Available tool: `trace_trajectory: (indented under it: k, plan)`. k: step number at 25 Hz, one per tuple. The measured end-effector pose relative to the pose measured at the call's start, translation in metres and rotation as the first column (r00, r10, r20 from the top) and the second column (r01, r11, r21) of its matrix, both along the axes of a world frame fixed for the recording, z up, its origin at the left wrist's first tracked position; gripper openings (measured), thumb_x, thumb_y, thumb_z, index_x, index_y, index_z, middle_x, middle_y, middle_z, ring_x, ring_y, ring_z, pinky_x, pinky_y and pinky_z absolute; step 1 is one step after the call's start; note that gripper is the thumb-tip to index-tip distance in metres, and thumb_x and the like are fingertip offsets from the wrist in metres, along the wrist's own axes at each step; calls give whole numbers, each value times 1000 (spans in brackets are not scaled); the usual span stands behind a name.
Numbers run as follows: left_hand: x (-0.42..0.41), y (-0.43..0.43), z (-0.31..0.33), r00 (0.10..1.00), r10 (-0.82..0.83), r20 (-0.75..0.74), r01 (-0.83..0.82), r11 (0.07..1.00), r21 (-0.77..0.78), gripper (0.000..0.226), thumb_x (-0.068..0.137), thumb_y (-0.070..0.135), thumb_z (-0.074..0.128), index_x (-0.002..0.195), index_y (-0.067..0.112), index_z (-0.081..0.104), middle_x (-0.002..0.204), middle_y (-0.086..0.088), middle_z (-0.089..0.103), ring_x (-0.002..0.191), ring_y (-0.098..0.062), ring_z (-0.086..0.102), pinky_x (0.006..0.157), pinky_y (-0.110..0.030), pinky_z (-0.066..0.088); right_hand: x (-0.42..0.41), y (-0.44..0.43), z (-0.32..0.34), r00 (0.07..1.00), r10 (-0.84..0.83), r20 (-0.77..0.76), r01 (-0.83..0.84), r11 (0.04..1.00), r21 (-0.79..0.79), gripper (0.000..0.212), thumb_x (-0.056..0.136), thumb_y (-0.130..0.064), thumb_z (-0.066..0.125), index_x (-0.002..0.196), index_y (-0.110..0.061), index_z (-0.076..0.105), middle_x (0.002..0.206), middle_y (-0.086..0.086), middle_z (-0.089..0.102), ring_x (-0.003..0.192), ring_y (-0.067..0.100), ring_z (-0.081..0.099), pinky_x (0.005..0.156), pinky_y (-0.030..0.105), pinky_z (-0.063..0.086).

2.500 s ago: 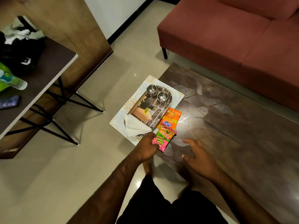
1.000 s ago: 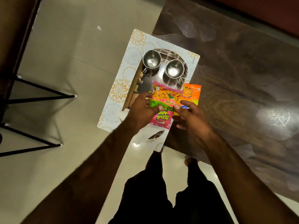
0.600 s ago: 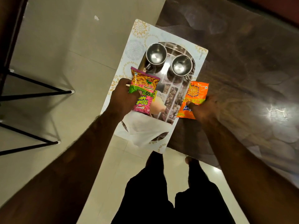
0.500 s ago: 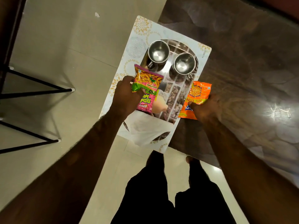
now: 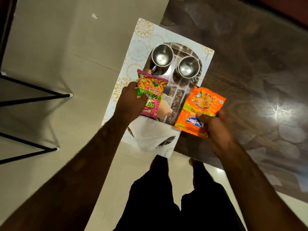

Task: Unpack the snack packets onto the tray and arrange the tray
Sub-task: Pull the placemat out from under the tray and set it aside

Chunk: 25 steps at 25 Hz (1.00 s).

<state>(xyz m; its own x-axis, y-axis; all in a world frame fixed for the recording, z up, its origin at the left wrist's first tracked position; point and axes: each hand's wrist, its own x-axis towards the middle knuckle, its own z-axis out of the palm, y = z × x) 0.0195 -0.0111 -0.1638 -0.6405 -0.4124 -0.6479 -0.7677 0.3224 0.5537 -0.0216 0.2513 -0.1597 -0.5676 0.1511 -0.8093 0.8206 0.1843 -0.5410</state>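
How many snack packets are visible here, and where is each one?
2. The pink packet is held by the left hand over the tray. The orange packet is held by the right hand at the tray's right edge. No other is visible.

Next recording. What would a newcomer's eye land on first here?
Two bright snack packets, held up: the pink packet in the left hand over the tray, the orange packet in the right hand at its right edge. Beyond them, a left cup and a right cup, shiny steel, stand side by side on the tray.
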Motion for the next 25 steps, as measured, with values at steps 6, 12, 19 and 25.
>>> trace_trajectory:
  k: [6, 12, 19, 25]
  plan:
    - [-1, -5, -3, 999, 51, -17, -49, 992, 113, 49, 95, 23, 65, 138, 11, 44, 126, -12, 64, 109, -31, 68, 93, -50, 57, -17, -64, -12, 996, 88, -21, -88, 996, -24, 45, 87, -1, 81, 122, -19, 58, 101, -1, 73, 100, 25, 77, 92, 52, 64]
    - [2, -13, -3, 998, 45, -34, -38, 980, 197, 50, 95, 21, 66, 140, 14, 45, 119, -7, 64, 109, -29, 67, 94, -50, 57, -20, -48, -32, 998, 46, -35, -48, 998, -48, 58, 83, -14, 89, 130, -19, 55, 113, 0, 73, 87, 9, 79, 61, 24, 62]
    - [2, -18, -11, 996, 83, -38, -69, 958, 278, 56, 91, 24, 72, 136, 20, 40, 101, 7, 62, 96, -20, 69, 88, -44, 60, -25, -69, -60, 987, 33, 155, -3, 982, -188, 50, 81, -19, 90, 128, -20, 71, 117, 7, 82, 99, 30, 82, 86, 51, 66]
    - [5, -19, -22, 988, 145, -45, -119, 923, 366, 52, 90, 19, 74, 130, 24, 41, 97, 9, 63, 74, 2, 70, 64, -18, 55, -34, -65, -61, 963, 30, 267, 52, 955, -293, 47, 85, -10, 85, 130, -14, 72, 112, 13, 83, 88, 31, 83, 70, 46, 66]
